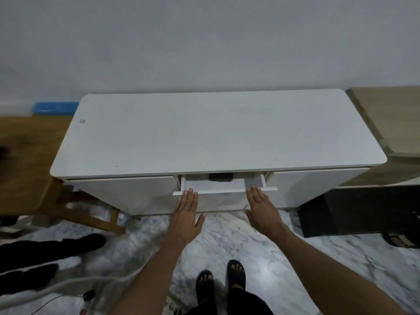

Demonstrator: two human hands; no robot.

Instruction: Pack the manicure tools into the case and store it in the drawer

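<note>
A white cabinet (218,130) stands against a pale wall (204,42) on a marbled floor (261,258). To its left are a wooden stool (34,160) and a blue strip (55,108) at the foot of the wall; to its right, a tan unit (391,119) with a black panel (363,210) below it. A pale cable (68,285) runs across the floor at lower left, near another person's dark legs (45,248). The wearer's feet in black sandals (221,278) stand just below the hands.

The drawer (216,184) in the middle of the cabinet front is partly open, its white inside showing. At its back, under the cabinet top, lies a dark case (221,177), mostly hidden by the top edge, so its shape and whether it is shut cannot be told.

The left hand (186,214) lies flat, fingers straight and together, thumb spread, fingertips touching the drawer front near its left end. The right hand (263,210) is likewise flat and unclenched, fingertips at the drawer front near its right end. Neither hand holds anything. Nothing lies between the hands and the drawer.
</note>
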